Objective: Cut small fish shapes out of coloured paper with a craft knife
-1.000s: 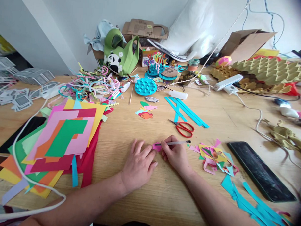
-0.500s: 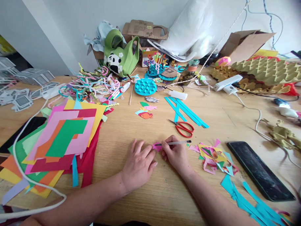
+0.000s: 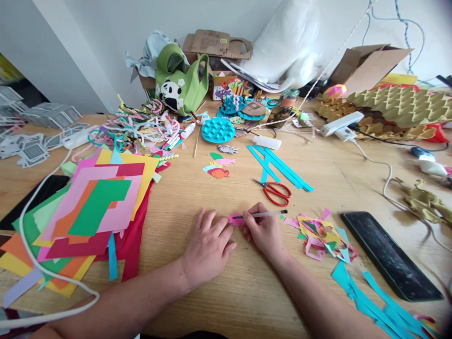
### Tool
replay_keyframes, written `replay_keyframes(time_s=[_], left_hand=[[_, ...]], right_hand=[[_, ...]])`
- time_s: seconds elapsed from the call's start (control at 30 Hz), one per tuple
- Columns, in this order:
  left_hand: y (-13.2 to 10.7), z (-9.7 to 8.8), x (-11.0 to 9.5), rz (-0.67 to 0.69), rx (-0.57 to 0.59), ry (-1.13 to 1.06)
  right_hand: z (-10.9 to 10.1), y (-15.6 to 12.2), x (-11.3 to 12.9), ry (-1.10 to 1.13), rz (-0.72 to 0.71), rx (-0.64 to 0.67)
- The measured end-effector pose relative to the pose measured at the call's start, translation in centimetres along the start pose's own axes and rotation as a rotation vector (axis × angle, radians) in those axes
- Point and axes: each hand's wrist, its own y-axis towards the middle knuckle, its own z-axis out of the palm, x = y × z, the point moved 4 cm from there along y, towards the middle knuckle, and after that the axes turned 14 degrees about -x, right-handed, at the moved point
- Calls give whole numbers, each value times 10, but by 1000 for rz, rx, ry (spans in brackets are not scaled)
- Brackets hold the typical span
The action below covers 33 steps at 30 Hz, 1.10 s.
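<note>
Between my hands lies a small magenta paper piece [image 3: 235, 219], partly hidden by my fingers. My left hand [image 3: 209, 243] rests flat on the table with fingers spread, its fingertips at the paper's left edge. Closed around a pen [image 3: 267, 214], my right hand [image 3: 264, 229] holds the tip against the paper. Beyond them are red-handled scissors [image 3: 276, 192], apart from both hands. Several colourful paper fish [image 3: 219, 172] lie further back, near a grey fish cutout [image 3: 228, 149].
On the left is a stack of coloured paper [image 3: 98, 204]. Paper scraps [image 3: 322, 234], blue strips [image 3: 377, 303] and a black phone [image 3: 389, 254] lie to the right. Further back stand a green panda bag [image 3: 180, 84], a blue bumpy disc [image 3: 218, 130] and egg trays [image 3: 409, 106].
</note>
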Motion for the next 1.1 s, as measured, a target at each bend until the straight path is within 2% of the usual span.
replay_keyframes(time_s=[1.1], left_hand=[[-1, 0, 0, 8, 9, 5]], right_hand=[[1, 1, -1, -19, -23, 13]])
